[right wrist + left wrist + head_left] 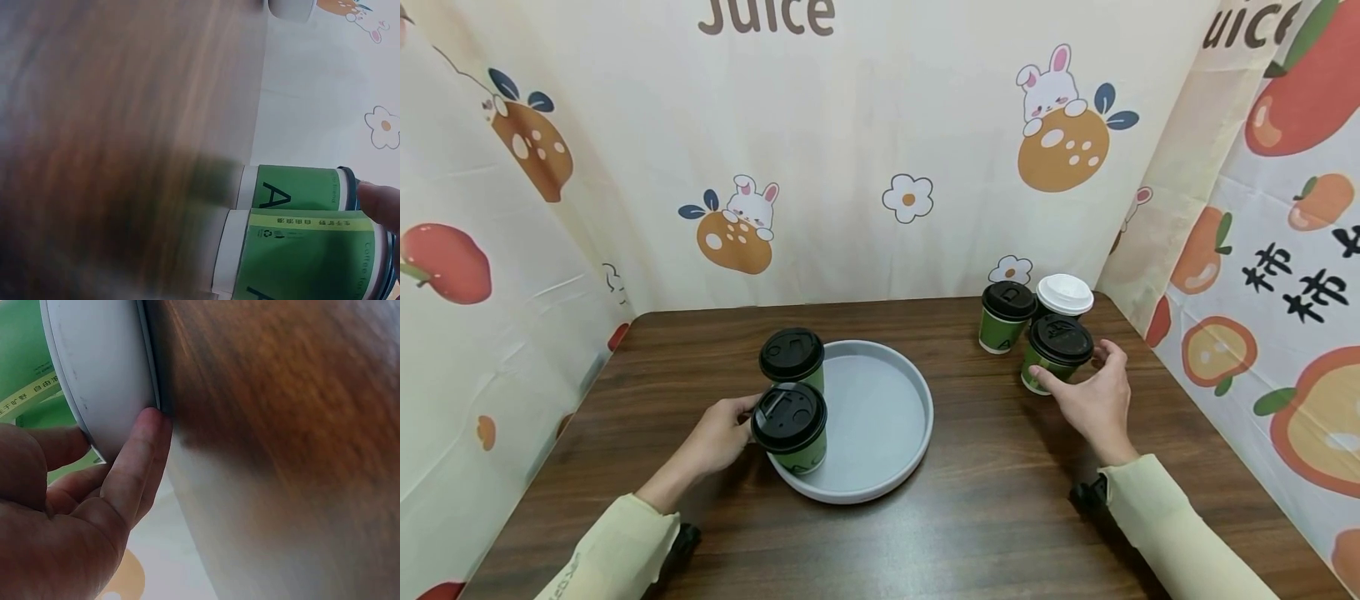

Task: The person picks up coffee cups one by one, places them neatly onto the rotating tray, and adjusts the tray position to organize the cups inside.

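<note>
A round grey tray [917,417] is seen on the wooden surface [985,517], with two green paper cups standing at its left side. The near cup [792,429], black-lidded, is gripped by the left hand [724,433], whose fingers [134,469] are curled round the cup's left side and lie against the tray's rim, as the left wrist view shows; the hold low on the wall appears suited to keeping the cup upright. Just behind it stands a second black-lidded cup [793,360], untouched.

At the far right of the surface, three more cups are clustered close together. The nearest of these, the right cup [1056,353], is clasped by the right hand [1093,392], the thumb laid across its near side and the fingers spread round its right side below the lid. Behind it are a cup marked A [1004,317] and a white-lidded cup [1064,296]. A printed fruit-and-rabbit curtain [880,167] encloses the scene.
</note>
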The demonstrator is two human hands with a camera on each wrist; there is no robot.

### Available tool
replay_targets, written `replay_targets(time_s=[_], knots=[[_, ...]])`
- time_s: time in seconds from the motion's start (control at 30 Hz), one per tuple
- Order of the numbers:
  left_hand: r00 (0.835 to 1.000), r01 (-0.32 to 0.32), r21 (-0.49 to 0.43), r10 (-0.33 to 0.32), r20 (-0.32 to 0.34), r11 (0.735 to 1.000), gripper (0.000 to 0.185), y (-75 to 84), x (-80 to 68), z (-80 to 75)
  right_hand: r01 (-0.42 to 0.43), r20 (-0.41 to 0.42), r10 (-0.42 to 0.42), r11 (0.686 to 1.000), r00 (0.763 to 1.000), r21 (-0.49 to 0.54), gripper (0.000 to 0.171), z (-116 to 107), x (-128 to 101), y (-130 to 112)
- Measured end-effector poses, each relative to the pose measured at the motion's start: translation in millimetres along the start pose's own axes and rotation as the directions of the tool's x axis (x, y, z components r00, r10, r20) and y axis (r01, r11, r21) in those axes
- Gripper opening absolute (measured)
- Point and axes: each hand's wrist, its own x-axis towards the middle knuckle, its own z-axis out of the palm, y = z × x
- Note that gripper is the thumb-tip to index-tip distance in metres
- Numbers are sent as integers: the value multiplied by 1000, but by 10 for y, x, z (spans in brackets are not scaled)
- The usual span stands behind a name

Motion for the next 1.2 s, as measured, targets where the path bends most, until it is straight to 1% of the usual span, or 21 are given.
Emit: replay_targets(time_s=[0.1, 0.23, 0.57, 0.7, 1.03, 1.2], knots=[[1000, 1, -3, -1, 0, 1000, 43, 0, -1, 1, -31, 35, 31, 999, 999, -22, 111, -2, 30, 23], [1000, -2, -4, 2, -2, 1000, 43, -2, 3, 0, -49, 63, 51, 998, 997, -32, 111, -3, 56, 45], [1000, -15, 4, 15, 1, 1000, 42, 0, 10, -9, -86, 100, 90, 995, 991, -40, 111, 11, 106, 56], [1000, -11, -11, 11, 7, 1000, 43, -5, 13, -6, -97, 112, 101, 994, 989, -41, 113, 25, 130, 64], [1000, -6, -16, 6, 9, 1000, 43, -16, 6, -7, -83, 123, 85, 996, 989, -17, 105, 43, 146, 82], [1000, -12, -14, 13, 7, 1000, 43, -24, 12, -13, -67, 122, 69, 997, 990, -26, 96, 45, 150, 81]])
